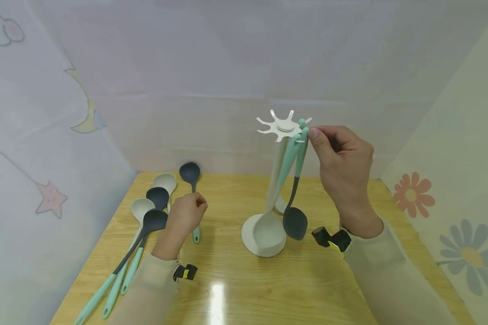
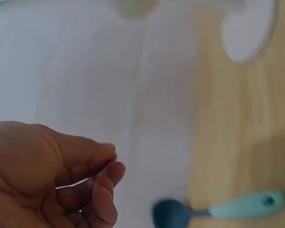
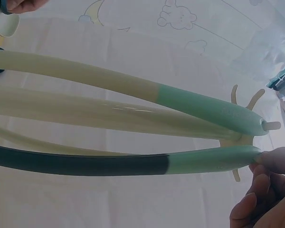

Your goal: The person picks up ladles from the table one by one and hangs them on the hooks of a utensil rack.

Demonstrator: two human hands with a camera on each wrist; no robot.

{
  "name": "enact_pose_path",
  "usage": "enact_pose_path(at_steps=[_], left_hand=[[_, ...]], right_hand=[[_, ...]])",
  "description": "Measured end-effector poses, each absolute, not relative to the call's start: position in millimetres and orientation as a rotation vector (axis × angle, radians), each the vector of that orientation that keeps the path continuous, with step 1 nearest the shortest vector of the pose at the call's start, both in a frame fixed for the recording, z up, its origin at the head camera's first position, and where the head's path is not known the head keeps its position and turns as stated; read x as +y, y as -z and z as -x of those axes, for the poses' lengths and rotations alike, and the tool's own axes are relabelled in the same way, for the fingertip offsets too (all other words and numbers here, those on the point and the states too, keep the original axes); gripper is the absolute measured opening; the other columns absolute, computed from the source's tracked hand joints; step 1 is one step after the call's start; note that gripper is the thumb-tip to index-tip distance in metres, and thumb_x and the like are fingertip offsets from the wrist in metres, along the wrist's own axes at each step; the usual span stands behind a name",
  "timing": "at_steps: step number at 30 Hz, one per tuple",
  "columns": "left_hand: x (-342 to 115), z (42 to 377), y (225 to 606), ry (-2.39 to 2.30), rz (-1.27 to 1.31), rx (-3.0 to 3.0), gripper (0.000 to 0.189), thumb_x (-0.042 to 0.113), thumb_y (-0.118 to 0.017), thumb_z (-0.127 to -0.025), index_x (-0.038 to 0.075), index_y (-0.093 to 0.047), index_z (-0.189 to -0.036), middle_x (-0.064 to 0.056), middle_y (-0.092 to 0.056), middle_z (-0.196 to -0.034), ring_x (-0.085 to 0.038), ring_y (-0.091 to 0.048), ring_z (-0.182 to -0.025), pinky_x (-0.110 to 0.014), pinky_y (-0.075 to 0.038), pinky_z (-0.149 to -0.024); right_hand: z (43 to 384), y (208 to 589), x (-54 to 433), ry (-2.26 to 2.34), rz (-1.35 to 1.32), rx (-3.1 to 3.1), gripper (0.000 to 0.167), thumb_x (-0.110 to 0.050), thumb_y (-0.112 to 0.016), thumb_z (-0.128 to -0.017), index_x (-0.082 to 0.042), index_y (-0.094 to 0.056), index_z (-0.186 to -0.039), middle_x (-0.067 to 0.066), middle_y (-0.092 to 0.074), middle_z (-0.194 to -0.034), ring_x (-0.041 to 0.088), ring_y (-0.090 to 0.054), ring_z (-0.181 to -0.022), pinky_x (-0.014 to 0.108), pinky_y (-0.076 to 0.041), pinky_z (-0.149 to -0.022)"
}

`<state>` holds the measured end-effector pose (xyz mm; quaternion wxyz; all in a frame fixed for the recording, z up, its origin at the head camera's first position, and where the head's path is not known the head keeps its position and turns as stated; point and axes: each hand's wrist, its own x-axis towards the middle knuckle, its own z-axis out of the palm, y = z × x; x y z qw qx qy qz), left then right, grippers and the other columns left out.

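My right hand (image 1: pixel 343 158) pinches the upper end of the green handle of a dark-headed spoon (image 1: pixel 295 223), against an arm of the white utensil stand (image 1: pixel 285 126). Beside it, a white ladle (image 1: pixel 269 232) with a green handle hangs from the stand. Behind these hangs another pale utensil (image 1: pixel 280 206), mostly hidden. In the right wrist view, the spoon's dark shaft (image 3: pixel 85 160) runs below the stand's pole. My left hand (image 1: pixel 185 212) hovers at the left, fingers loosely curled and holding nothing, partly covering a dark ladle (image 1: pixel 190 171) on the table.
Several dark and white ladles and spoons (image 1: pixel 155 220) with green handles lie at the left of the wooden table (image 1: pixel 223 198), some overlapping. Pale cloth walls (image 1: pixel 211 135) border the table at the back and both sides.
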<state>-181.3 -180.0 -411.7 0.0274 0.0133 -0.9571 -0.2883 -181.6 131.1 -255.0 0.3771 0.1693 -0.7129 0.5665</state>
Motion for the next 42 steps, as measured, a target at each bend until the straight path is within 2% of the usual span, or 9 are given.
enact_pose_path(at_steps=[10, 14, 18, 22, 31, 35, 37, 40, 42], left_hand=[[-211, 219, 471, 0.786, -0.323, -3.072, 0.023, 0.014, -0.056, -0.101, 0.005, -0.063, -0.081, -0.01, -0.061, -0.073, -0.027, -0.055, -0.065, -0.037, -0.041, -0.057], [-212, 227, 482, 0.814, -0.382, -3.106, 0.025, 0.014, -0.055, -0.1, -0.009, -0.063, -0.108, -0.02, -0.066, -0.083, -0.033, -0.062, -0.072, -0.042, -0.05, -0.06], [-212, 229, 488, 0.806, -0.416, -3.144, 0.048, 0.01, -0.052, -0.101, -0.02, -0.044, -0.137, -0.03, -0.068, -0.095, -0.038, -0.066, -0.078, -0.046, -0.055, -0.066], [-214, 232, 492, 0.843, -0.423, -3.139, 0.055, 0.009, -0.05, -0.101, -0.021, -0.036, -0.145, -0.033, -0.069, -0.099, -0.039, -0.067, -0.08, -0.047, -0.054, -0.067], [-219, 234, 487, 1.107, -0.484, -3.128, 0.088, 0.025, -0.057, -0.098, -0.02, -0.009, -0.158, -0.038, -0.065, -0.119, -0.041, -0.064, -0.094, -0.05, -0.053, -0.082], [-221, 232, 481, 1.352, -0.504, -3.048, 0.088, 0.028, -0.058, -0.097, -0.016, -0.012, -0.158, -0.037, -0.06, -0.131, -0.035, -0.06, -0.099, -0.045, -0.051, -0.083], [-220, 231, 477, 1.517, -0.504, -2.972, 0.083, 0.028, -0.058, -0.098, -0.008, -0.016, -0.16, -0.034, -0.061, -0.131, -0.027, -0.057, -0.082, -0.038, -0.049, -0.071], [-219, 228, 468, 1.706, -0.452, -2.863, 0.067, 0.027, -0.055, -0.103, 0.004, -0.029, -0.16, -0.026, -0.066, -0.126, -0.013, -0.04, -0.058, -0.029, -0.039, -0.057], [-217, 225, 461, 1.804, -0.371, -2.799, 0.05, 0.026, -0.053, -0.107, 0.007, -0.045, -0.153, -0.02, -0.067, -0.12, -0.01, -0.034, -0.054, -0.028, -0.037, -0.056]], right_hand=[[181, 255, 129, -1.445, -0.413, -1.822, 0.015, -0.009, -0.076, -0.099, 0.005, -0.08, -0.098, -0.02, -0.072, -0.08, 0.006, -0.052, -0.063, 0.019, -0.042, -0.061], [181, 256, 129, -1.442, -0.409, -1.835, 0.016, -0.01, -0.075, -0.099, 0.005, -0.08, -0.098, -0.021, -0.071, -0.08, 0.006, -0.052, -0.063, 0.018, -0.042, -0.061], [181, 258, 129, -1.428, -0.426, -1.833, 0.015, -0.009, -0.075, -0.099, 0.005, -0.08, -0.098, -0.021, -0.071, -0.08, 0.005, -0.052, -0.062, 0.018, -0.042, -0.061], [182, 259, 129, -1.424, -0.443, -1.818, 0.014, -0.007, -0.075, -0.098, 0.005, -0.08, -0.097, -0.021, -0.071, -0.08, 0.005, -0.052, -0.062, 0.018, -0.042, -0.061], [183, 257, 130, -1.407, -0.441, -1.808, 0.013, -0.007, -0.076, -0.097, 0.006, -0.08, -0.096, -0.022, -0.071, -0.079, 0.003, -0.054, -0.062, 0.017, -0.044, -0.062], [183, 257, 131, -1.407, -0.435, -1.813, 0.014, -0.008, -0.076, -0.098, 0.005, -0.08, -0.096, -0.022, -0.071, -0.079, 0.003, -0.055, -0.063, 0.017, -0.044, -0.062], [183, 257, 130, -1.407, -0.432, -1.816, 0.014, -0.009, -0.076, -0.098, 0.005, -0.08, -0.097, -0.022, -0.071, -0.08, 0.003, -0.054, -0.063, 0.017, -0.044, -0.062], [183, 257, 130, -1.413, -0.429, -1.816, 0.014, -0.009, -0.076, -0.098, 0.005, -0.081, -0.097, -0.022, -0.071, -0.08, 0.004, -0.055, -0.063, 0.017, -0.044, -0.062], [183, 257, 130, -1.419, -0.428, -1.815, 0.015, -0.009, -0.076, -0.098, 0.005, -0.08, -0.097, -0.021, -0.071, -0.08, 0.004, -0.054, -0.063, 0.018, -0.044, -0.062]])
